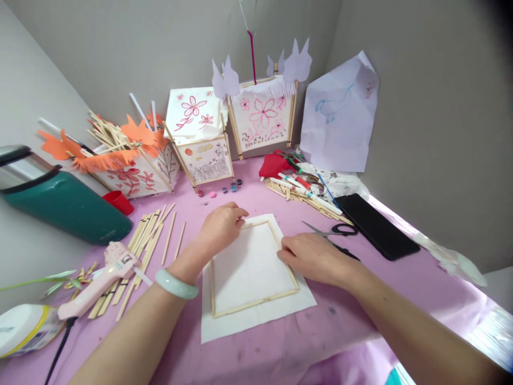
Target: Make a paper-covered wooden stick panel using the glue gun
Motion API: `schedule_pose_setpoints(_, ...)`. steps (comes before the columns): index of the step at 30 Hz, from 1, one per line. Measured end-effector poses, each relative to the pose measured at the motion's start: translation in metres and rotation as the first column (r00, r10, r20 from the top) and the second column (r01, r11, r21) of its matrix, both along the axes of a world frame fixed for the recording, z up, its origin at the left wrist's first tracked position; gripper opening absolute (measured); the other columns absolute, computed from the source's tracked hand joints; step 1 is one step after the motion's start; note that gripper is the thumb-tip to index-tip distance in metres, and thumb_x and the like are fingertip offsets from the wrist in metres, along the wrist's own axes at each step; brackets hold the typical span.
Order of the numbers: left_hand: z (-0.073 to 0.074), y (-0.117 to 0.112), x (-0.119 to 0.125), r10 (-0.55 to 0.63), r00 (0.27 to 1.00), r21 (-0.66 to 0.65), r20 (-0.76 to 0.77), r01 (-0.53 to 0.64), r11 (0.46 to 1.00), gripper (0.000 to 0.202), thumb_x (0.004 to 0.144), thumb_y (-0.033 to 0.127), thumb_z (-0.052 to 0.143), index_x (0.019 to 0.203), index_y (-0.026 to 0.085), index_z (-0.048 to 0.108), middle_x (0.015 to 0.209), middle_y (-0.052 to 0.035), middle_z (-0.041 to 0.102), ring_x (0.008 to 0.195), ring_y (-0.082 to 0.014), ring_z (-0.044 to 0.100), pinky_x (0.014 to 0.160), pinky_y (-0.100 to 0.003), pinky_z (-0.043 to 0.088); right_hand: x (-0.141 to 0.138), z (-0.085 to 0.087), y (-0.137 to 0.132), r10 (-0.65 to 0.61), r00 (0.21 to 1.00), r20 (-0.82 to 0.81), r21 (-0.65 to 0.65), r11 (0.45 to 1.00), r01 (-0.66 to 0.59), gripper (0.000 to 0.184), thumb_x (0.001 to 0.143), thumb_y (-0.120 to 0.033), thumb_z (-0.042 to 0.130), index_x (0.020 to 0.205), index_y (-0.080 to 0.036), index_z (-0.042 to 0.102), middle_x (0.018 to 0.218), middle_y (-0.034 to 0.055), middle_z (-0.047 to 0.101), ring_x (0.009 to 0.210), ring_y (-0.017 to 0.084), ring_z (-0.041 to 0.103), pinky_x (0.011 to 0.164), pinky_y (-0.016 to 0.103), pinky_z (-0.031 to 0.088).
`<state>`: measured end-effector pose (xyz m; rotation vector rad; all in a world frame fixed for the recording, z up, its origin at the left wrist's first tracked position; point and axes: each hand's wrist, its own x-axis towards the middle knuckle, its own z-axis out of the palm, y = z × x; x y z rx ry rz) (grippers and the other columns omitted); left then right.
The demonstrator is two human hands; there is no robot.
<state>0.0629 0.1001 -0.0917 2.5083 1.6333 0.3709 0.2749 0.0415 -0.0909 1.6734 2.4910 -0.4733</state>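
A rectangular wooden stick frame [256, 305] lies on a sheet of white paper [256, 267], whose margins stick out around the sticks. My left hand [222, 227], with a pale green bangle on its wrist, is closed at the frame's far left corner and covers that corner. On the right side stick rests my right hand [308, 255], its fingers bent and closed against the wood. Just right of that hand lie scissors [331, 231] with black handles, their blades apart.
Left are loose sticks [149, 235], a pink glue gun [108, 275], a white-lidded tub [28, 326] and a teal tumbler [72, 200]. Decorated paper lanterns [210, 160] stand behind. A black phone [377, 227], markers [294, 184] and a red cloth [272, 164] lie right.
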Motion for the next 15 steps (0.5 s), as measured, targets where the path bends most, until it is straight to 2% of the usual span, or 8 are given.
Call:
schedule_pose_setpoints(3, 0.014, -0.014, -0.018, 0.043, 0.999, 0.024, 0.023, -0.043, 0.999, 0.027, 0.082, 0.016, 0.05, 0.101, 0.021, 0.07, 0.102, -0.0037, 0.067, 0.082, -0.0171, 0.062, 0.074, -0.028, 0.046, 0.003, 0.0, -0.001, -0.014, 1.0, -0.009, 0.011, 1.0, 0.014, 0.04, 0.094, -0.035, 0.031, 0.079, -0.017, 0.064, 0.083, 0.0087, 0.068, 0.076, 0.02, 0.061, 0.061, 0.028, 0.033)
schedule_pose_setpoints(6, 0.02, -0.036, -0.036, 0.082, 0.995, 0.034, 0.059, -0.084, 0.996, 0.025, 0.083, 0.02, 0.05, 0.097, 0.021, 0.071, 0.098, -0.0032, 0.068, 0.076, -0.0159, 0.062, 0.071, -0.028, 0.046, 0.009, -0.001, -0.004, -0.019, 0.999, -0.047, 0.035, 0.999, 0.021, 0.04, 0.095, -0.033, 0.03, 0.076, -0.017, 0.062, 0.084, 0.0078, 0.068, 0.075, 0.019, 0.06, 0.062, 0.028, 0.032)
schedule_pose_setpoints(12, 0.008, -0.094, -0.073, 0.173, 0.982, -0.067, 0.074, -0.168, 0.983, 0.025, 0.083, 0.027, 0.048, 0.091, 0.026, 0.071, 0.095, -0.001, 0.068, 0.072, -0.0156, 0.061, 0.069, -0.028, 0.046, 0.027, -0.004, -0.022, -0.125, 0.984, -0.124, 0.035, 0.991, 0.13, 0.037, 0.094, -0.037, 0.036, 0.068, -0.018, 0.056, 0.079, 0.0045, 0.065, 0.07, 0.016, 0.056, 0.06, 0.027, 0.032)
schedule_pose_setpoints(15, 0.0, -0.127, -0.082, 0.233, 0.961, -0.121, 0.148, -0.217, 0.969, 0.022, 0.083, 0.025, 0.049, 0.089, 0.025, 0.07, 0.091, -0.0002, 0.068, 0.073, -0.0149, 0.061, 0.069, -0.027, 0.046, 0.036, -0.013, -0.033, -0.145, 0.979, -0.146, 0.015, 0.989, 0.149, 0.036, 0.093, -0.04, 0.038, 0.069, -0.02, 0.055, 0.075, 0.0027, 0.063, 0.068, 0.016, 0.055, 0.06, 0.027, 0.032)
